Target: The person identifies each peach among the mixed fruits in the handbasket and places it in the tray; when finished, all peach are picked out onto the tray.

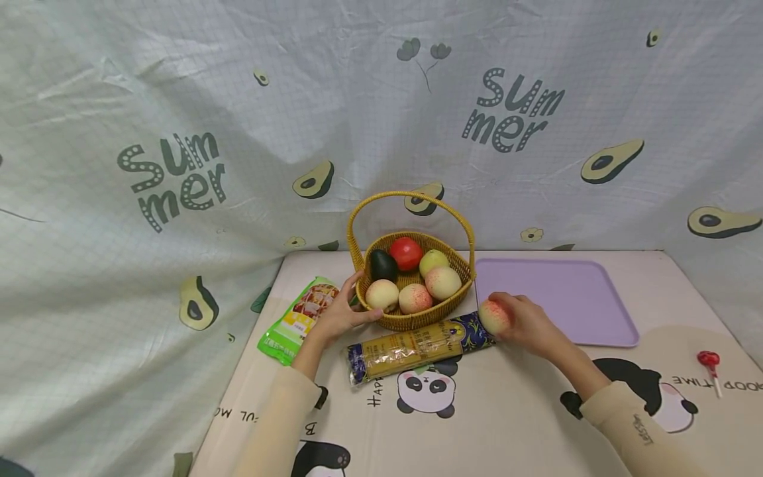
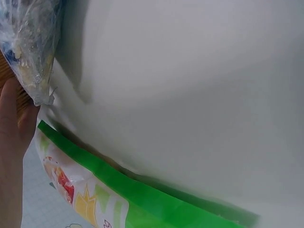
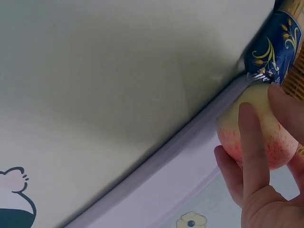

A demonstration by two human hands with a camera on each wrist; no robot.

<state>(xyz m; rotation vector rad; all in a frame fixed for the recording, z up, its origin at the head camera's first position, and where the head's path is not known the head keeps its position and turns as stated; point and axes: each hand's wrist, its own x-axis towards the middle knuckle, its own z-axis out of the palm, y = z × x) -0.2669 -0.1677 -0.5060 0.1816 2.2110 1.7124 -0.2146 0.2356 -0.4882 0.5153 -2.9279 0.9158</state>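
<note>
My left hand point(image 1: 342, 313) grips the left side of a woven yellow basket point(image 1: 405, 322), thumb along its front rim. Inside lie a dark green avocado point(image 1: 383, 265), a red round fruit point(image 1: 406, 254), a yellow-green fruit point(image 1: 434, 261) and several pale peaches point(image 1: 415, 299). To the right of the basket, my right hand point(image 1: 527, 323) holds another peach point(image 3: 259, 128) between thumb and fingers. In the head view that peach overlaps the right end of a long spaghetti pack point(image 1: 411, 348), which lies in front of the basket.
A lilac tray point(image 1: 554, 298) lies at the back right, beside my right hand. Left of the basket is a green food bag point(image 1: 298, 321). A red lollipop point(image 1: 708, 359) lies near the right edge. A printed curtain point(image 1: 381, 119) hangs behind the table.
</note>
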